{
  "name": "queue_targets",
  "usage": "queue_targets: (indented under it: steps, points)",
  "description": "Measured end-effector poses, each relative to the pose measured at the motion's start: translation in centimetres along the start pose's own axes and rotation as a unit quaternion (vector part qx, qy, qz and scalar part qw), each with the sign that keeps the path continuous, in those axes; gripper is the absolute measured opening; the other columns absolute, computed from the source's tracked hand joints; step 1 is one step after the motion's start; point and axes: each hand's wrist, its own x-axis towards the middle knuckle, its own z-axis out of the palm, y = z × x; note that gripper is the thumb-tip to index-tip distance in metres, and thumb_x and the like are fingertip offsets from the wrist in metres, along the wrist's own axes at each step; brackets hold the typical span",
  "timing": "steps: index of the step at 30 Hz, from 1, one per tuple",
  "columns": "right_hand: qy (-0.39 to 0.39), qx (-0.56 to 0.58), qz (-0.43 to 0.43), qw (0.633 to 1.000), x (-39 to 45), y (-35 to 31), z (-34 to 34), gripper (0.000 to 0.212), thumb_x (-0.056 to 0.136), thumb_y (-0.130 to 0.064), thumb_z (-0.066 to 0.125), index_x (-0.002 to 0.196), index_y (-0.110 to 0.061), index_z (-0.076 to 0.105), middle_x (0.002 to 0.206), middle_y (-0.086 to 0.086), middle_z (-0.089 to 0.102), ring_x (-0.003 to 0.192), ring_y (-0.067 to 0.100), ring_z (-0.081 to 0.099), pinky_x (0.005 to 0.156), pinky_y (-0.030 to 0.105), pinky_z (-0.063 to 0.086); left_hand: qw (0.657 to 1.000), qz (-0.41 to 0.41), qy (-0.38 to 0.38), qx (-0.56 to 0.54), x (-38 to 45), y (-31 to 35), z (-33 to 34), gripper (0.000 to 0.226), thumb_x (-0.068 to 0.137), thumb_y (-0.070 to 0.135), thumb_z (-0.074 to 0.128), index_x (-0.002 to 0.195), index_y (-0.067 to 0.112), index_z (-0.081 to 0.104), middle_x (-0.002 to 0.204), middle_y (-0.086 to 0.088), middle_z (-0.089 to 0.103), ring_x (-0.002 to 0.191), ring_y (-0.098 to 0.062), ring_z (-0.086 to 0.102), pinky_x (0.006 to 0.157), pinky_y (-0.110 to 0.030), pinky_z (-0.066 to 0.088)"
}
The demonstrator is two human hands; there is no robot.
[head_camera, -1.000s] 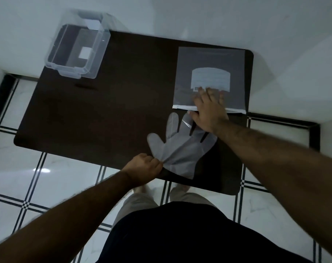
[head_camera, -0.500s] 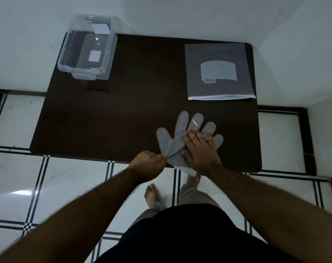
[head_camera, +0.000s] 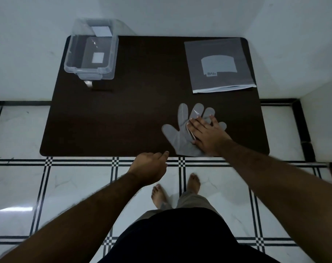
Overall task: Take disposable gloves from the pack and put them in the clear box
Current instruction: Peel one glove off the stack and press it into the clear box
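Note:
A translucent grey disposable glove (head_camera: 177, 137) lies flat near the front edge of the dark table (head_camera: 123, 114), fingers pointing away from me. My right hand (head_camera: 207, 135) rests flat on the glove's right half, palm down, pressing rather than gripping it. My left hand (head_camera: 150, 166) hovers just off the table's front edge, left of the glove, fingers loosely curled and holding nothing. The glove pack (head_camera: 218, 65), a flat grey pouch with its open end towards me, lies at the back right. The clear box (head_camera: 89, 70) stands open at the back left corner.
White walls close in behind and to the right of the table. The floor is white tile with black lines, and my bare feet (head_camera: 176, 190) stand just in front of the table. Dark tabletop stretches between the box and the glove.
My left hand has let go of the glove's cuff and drawn back off the table edge. My right hand moved from the pack onto the glove, which now lies clear of the pack.

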Motion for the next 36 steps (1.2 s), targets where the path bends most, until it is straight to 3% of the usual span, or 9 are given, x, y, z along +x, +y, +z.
queue_targets:
  steps: [3,6,9,13,20,22,24,30,36]
  points:
    - [-0.009,0.001,0.017,1.000,0.2,-0.2,-1.5,0.078,0.107,-0.065,0.013,0.171,-0.022,-0.003,0.180,0.008,-0.005,0.165,0.030,-0.009,0.128,0.068,-0.004,0.997,-0.050,-0.055,-0.030,0.6,0.4,-0.6,0.054,0.107,0.041,0.053,0.155,0.015,0.054,0.115,-0.003,0.076,0.092,-0.022,0.073,0.071,-0.034,0.054]
    - [0.036,0.063,0.033,0.997,-0.9,-2.0,-2.4,0.081,0.106,-0.067,0.020,0.171,-0.018,0.013,0.179,0.011,0.011,0.166,0.031,0.005,0.129,0.065,0.001,0.987,-0.117,-0.080,-0.079,1.2,0.5,-0.7,0.051,0.106,0.044,0.053,0.151,0.021,0.057,0.125,-0.001,0.073,0.105,-0.022,0.071,0.082,-0.035,0.056]
    - [0.068,0.114,-0.006,0.991,-2.5,-5.6,-2.0,0.080,0.101,-0.068,0.046,0.163,-0.019,0.036,0.168,0.012,0.041,0.156,0.034,0.036,0.127,0.060,0.022,0.967,-0.191,-0.076,-0.152,1.7,0.7,-0.9,0.040,0.105,0.043,0.057,0.138,0.022,0.066,0.120,0.000,0.074,0.102,-0.020,0.071,0.080,-0.032,0.054]
    - [0.060,0.134,-0.018,0.989,-3.5,-9.8,-0.5,0.057,0.094,-0.046,0.075,0.143,-0.020,0.063,0.142,0.007,0.065,0.134,0.030,0.059,0.115,0.052,0.041,0.937,-0.263,-0.065,-0.222,2.0,1.5,-1.2,0.026,0.105,0.038,0.061,0.120,0.019,0.071,0.103,0.003,0.074,0.089,-0.014,0.069,0.074,-0.030,0.054]
    - [0.162,0.187,0.074,0.966,-3.3,-11.1,-0.2,0.008,0.095,-0.024,0.075,0.101,-0.018,0.075,0.095,0.004,0.074,0.090,0.026,0.070,0.093,0.047,0.055,0.871,-0.366,-0.043,-0.325,2.8,1.9,-0.6,0.017,0.102,0.032,0.069,0.109,0.018,0.076,0.092,0.003,0.075,0.084,-0.012,0.070,0.079,-0.035,0.062]
    - [0.186,0.225,0.091,0.952,-3.1,-11.0,-0.2,0.007,0.097,-0.022,0.071,0.092,-0.017,0.073,0.085,0.003,0.071,0.080,0.024,0.066,0.087,0.047,0.056,0.835,-0.399,-0.045,-0.378,3.1,2.0,-0.2,0.014,0.101,0.029,0.071,0.107,0.018,0.078,0.091,0.003,0.076,0.084,-0.013,0.072,0.079,-0.037,0.064]
    - [0.211,0.281,0.115,0.929,-3.0,-10.9,0.0,0.013,0.099,-0.023,0.066,0.090,-0.017,0.073,0.080,0.002,0.070,0.076,0.022,0.064,0.083,0.045,0.056,0.772,-0.437,-0.036,-0.460,3.4,2.2,0.2,0.010,0.101,0.024,0.071,0.104,0.018,0.078,0.092,-0.002,0.078,0.083,-0.018,0.076,0.077,-0.039,0.067]
    - [0.256,0.410,0.152,0.862,-2.7,-10.6,-0.5,0.030,0.099,-0.039,0.061,0.096,-0.015,0.078,0.086,0.001,0.076,0.079,0.015,0.069,0.078,0.035,0.058,0.514,-0.519,-0.024,-0.683,5.5,3.6,-1.5,0.021,0.104,0.021,0.068,0.109,0.002,0.076,0.099,-0.017,0.080,0.084,-0.028,0.076,0.076,-0.038,0.065]
    - [0.232,0.471,0.185,0.831,-2.9,-10.6,-1.1,0.015,0.097,-0.028,0.076,0.094,-0.014,0.080,0.085,-0.002,0.075,0.079,0.011,0.068,0.077,0.032,0.059,0.457,-0.530,-0.035,-0.714,6.9,4.3,-1.2,0.021,0.103,0.018,0.069,0.111,-0.001,0.076,0.111,-0.022,0.079,0.100,-0.032,0.078,0.080,-0.038,0.065]
